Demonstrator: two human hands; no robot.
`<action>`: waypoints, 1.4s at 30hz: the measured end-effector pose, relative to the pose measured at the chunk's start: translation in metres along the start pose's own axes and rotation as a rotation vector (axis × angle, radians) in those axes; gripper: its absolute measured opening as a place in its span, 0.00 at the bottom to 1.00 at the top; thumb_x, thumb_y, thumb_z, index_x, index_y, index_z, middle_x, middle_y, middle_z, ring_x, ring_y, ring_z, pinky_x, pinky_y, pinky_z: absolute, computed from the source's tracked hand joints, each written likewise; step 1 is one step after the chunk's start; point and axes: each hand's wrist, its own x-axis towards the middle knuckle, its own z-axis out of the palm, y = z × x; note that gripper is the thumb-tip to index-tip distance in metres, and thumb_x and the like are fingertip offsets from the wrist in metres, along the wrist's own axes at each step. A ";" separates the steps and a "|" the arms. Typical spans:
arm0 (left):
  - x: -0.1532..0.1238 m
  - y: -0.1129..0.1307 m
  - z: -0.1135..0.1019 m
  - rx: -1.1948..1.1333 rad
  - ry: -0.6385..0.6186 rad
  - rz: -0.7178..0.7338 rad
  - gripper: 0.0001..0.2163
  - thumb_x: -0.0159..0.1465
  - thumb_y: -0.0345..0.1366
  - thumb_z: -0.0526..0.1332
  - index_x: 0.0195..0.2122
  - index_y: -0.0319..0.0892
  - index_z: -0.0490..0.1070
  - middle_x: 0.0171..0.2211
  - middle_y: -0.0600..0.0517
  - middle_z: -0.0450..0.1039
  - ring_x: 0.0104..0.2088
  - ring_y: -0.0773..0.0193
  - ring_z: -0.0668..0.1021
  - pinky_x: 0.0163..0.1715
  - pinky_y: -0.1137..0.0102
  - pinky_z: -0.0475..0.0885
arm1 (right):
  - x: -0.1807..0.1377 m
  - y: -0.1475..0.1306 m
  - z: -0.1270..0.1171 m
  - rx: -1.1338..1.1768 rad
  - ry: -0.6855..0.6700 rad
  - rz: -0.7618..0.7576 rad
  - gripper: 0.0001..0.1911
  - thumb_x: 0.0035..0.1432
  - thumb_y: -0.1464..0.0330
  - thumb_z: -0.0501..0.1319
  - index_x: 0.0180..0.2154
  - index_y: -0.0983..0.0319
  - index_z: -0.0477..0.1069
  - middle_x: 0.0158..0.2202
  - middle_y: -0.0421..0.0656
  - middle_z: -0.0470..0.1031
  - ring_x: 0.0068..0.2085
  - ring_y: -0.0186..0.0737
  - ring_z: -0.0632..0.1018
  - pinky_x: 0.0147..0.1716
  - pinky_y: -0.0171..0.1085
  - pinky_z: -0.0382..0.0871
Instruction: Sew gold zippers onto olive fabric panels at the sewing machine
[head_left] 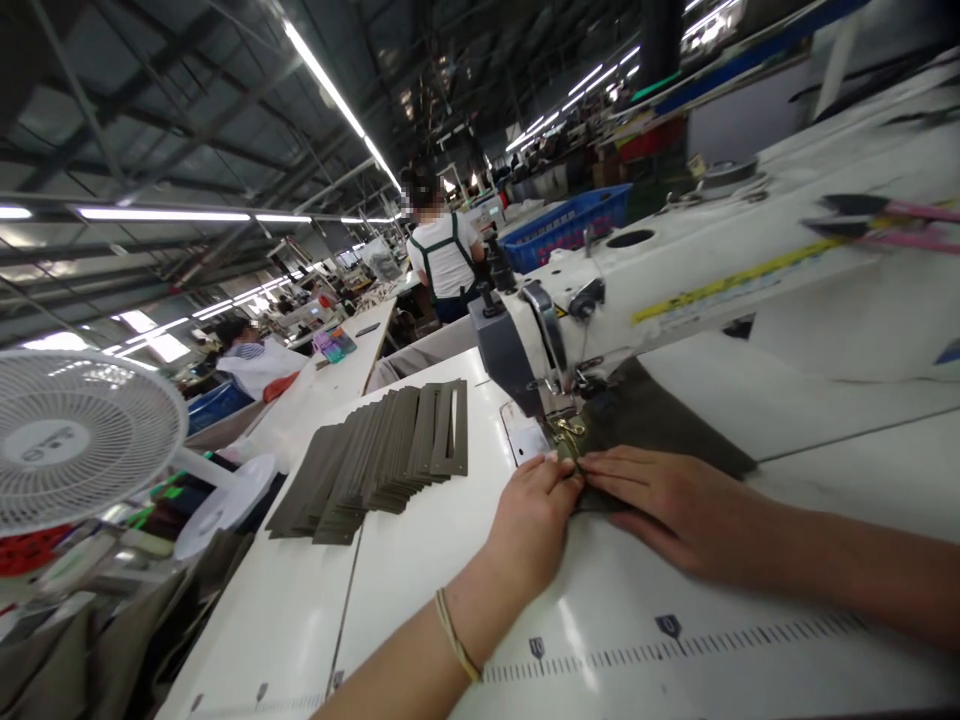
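A dark olive cloth piece [664,425] lies on the white sewing table, partly under the head of a sewing machine [525,345]. A small brass-coloured metal part [571,428], perhaps a zipper pull, sits on the cloth close to the presser foot. My left hand [536,515] has its fingers bunched and pinches the cloth's near left edge. Right beside it, my right hand [675,505] lies with its fingers stretched out, pressing the cloth flat. The fingertips of both hands nearly meet just in front of the needle area, and they hide part of the cloth.
A fanned stack of olive cut panels [382,460] lies left of the machine. A white fan [90,440] stands at the far left. Pink-handled snips [885,220] and a yellow tape measure [735,275] are on the machine arm. A co-worker [446,250] stands ahead beside a blue crate [566,230].
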 end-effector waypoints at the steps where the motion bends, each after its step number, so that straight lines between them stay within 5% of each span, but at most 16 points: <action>1: 0.001 -0.001 0.000 0.002 0.003 0.009 0.08 0.69 0.28 0.56 0.45 0.35 0.75 0.46 0.42 0.78 0.47 0.55 0.80 0.53 0.58 0.75 | 0.002 0.001 -0.001 0.010 0.004 0.001 0.16 0.62 0.73 0.53 0.47 0.70 0.74 0.47 0.54 0.79 0.46 0.47 0.80 0.47 0.46 0.77; 15: 0.015 -0.021 0.009 -0.005 0.026 -0.035 0.09 0.68 0.26 0.55 0.42 0.36 0.75 0.36 0.43 0.76 0.38 0.54 0.79 0.39 0.63 0.79 | 0.022 0.017 0.011 0.008 0.074 0.013 0.19 0.59 0.81 0.49 0.44 0.72 0.76 0.43 0.54 0.80 0.43 0.44 0.81 0.45 0.40 0.77; 20: 0.011 -0.018 0.003 -0.073 -0.025 -0.123 0.09 0.67 0.26 0.56 0.43 0.38 0.75 0.40 0.44 0.75 0.40 0.56 0.79 0.42 0.63 0.79 | 0.017 0.016 0.015 -0.046 0.096 0.010 0.17 0.60 0.79 0.50 0.44 0.69 0.76 0.44 0.52 0.80 0.44 0.42 0.81 0.45 0.38 0.77; 26: -0.004 -0.005 -0.002 -0.102 0.027 -0.181 0.11 0.61 0.33 0.67 0.44 0.39 0.74 0.46 0.44 0.78 0.50 0.49 0.78 0.60 0.47 0.65 | 0.004 0.012 0.026 -0.247 0.116 -0.043 0.19 0.63 0.78 0.48 0.44 0.71 0.77 0.45 0.55 0.79 0.44 0.43 0.81 0.44 0.37 0.78; 42: 0.007 -0.023 0.008 0.003 -0.003 -0.022 0.06 0.68 0.31 0.56 0.41 0.40 0.73 0.44 0.44 0.79 0.48 0.57 0.80 0.62 0.54 0.64 | 0.013 0.031 0.029 -0.170 0.080 -0.054 0.21 0.59 0.83 0.48 0.44 0.67 0.76 0.44 0.50 0.80 0.43 0.41 0.82 0.43 0.36 0.79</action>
